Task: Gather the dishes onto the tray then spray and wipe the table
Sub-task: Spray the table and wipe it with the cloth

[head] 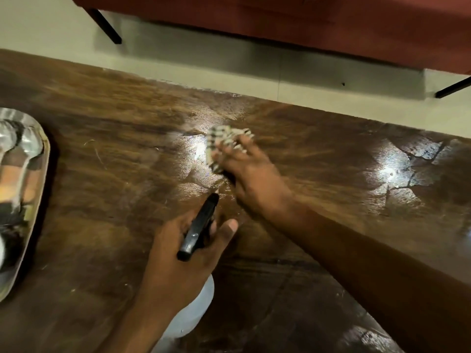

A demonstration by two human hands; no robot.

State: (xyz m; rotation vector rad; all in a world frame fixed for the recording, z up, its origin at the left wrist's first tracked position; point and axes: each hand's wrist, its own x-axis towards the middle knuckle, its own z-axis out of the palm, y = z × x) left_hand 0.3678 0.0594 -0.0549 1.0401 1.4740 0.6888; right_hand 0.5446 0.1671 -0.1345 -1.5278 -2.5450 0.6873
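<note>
The dark wooden table (102, 179) gleams wet in patches. A checkered cloth (224, 143) lies pressed flat under the right fingers (229, 151). A metal tray (38, 174) sits well left of the left fingers (224, 233).

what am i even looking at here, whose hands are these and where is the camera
There is no machine here: a person wears one wide-angle camera on the head, so you look forward and down at their own two bare hands. The left hand holds a spray bottle with a black trigger head and a pale body. The right hand presses a checked cloth onto a dark wooden table, which shines wet in patches. At the left edge sits a shiny metal tray; what lies in it is too blurred to tell. Beyond the table are a pale floor and a reddish seat on black legs.
</note>
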